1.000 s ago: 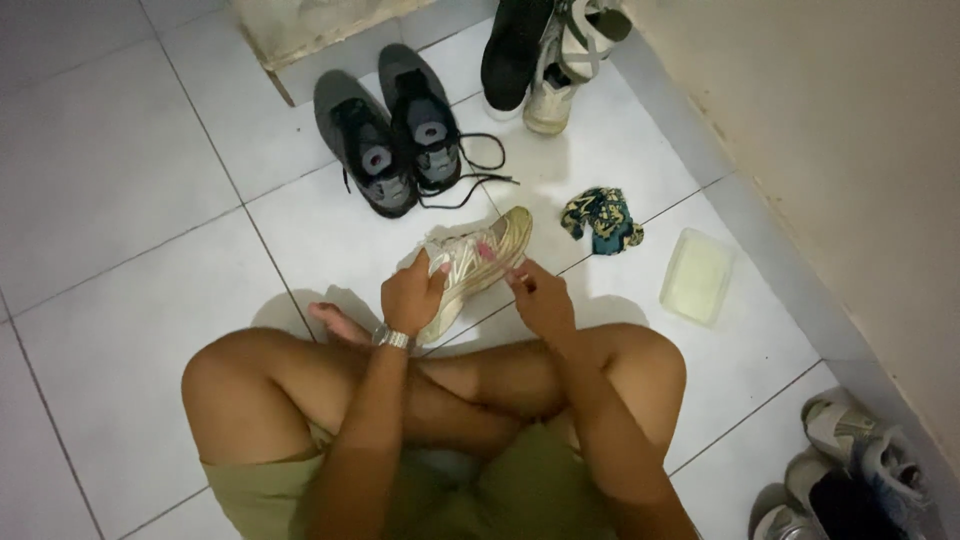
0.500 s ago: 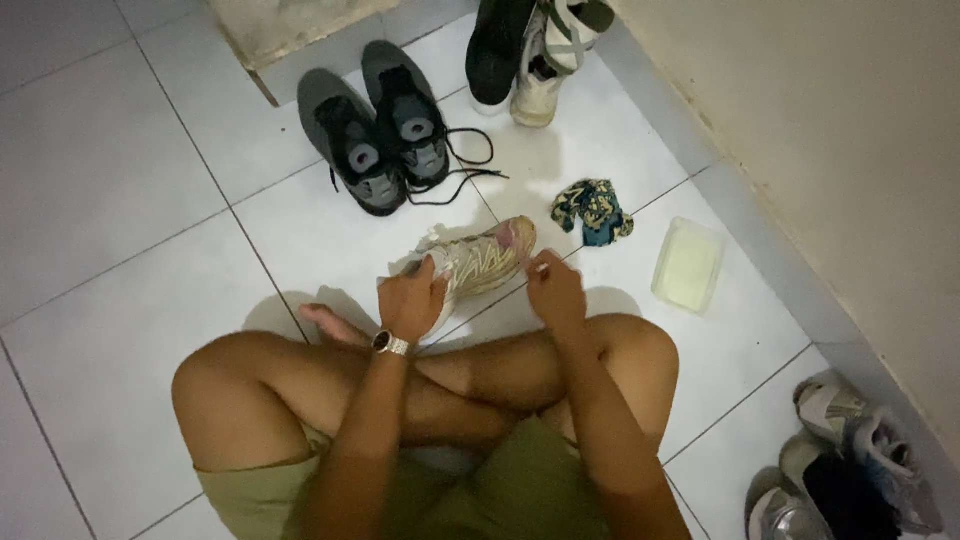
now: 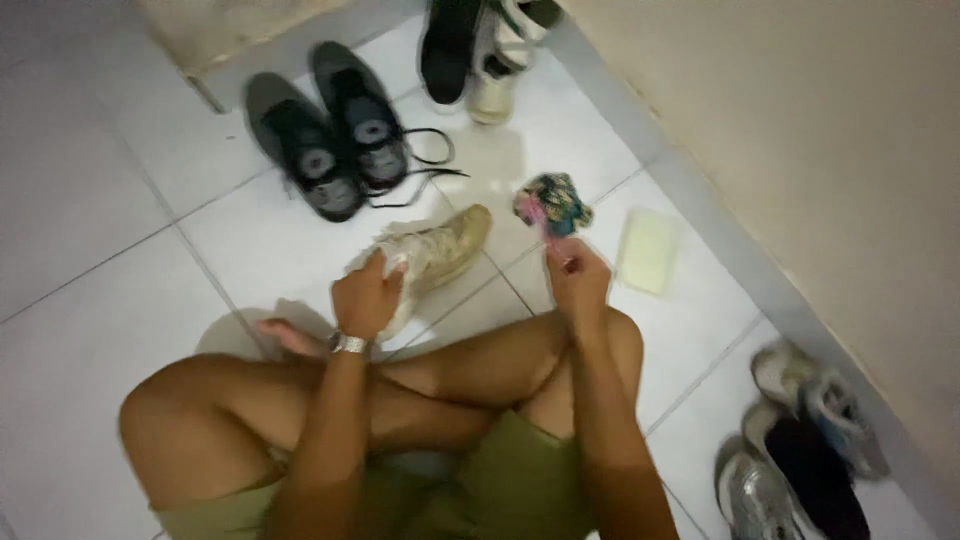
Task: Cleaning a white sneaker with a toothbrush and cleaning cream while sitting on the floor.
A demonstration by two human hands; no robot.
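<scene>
I sit cross-legged on a white tile floor. My left hand point(image 3: 368, 298), with a watch on the wrist, grips a worn beige sneaker point(image 3: 442, 248) that lies on the tiles in front of my knees. My right hand point(image 3: 578, 282) is off to the right of the sneaker. Its fingers are pinched on a thin pink object point(image 3: 547, 228) whose far end reaches a small multi-coloured cloth point(image 3: 555, 200). Blur hides what the pink object is, and whether the cloth rests on the floor.
A pale yellow pad point(image 3: 648, 250) lies right of the cloth. A pair of dark grey sneakers point(image 3: 332, 140) with loose laces stands ahead. Black and white shoes point(image 3: 470, 50) stand further back, more shoes point(image 3: 800, 450) at the lower right. A beige wall point(image 3: 820, 150) runs along the right.
My right hand has left the beige sneaker and moved right to the multi-coloured cloth. My left hand keeps its grip on the sneaker. The camera has shifted.
</scene>
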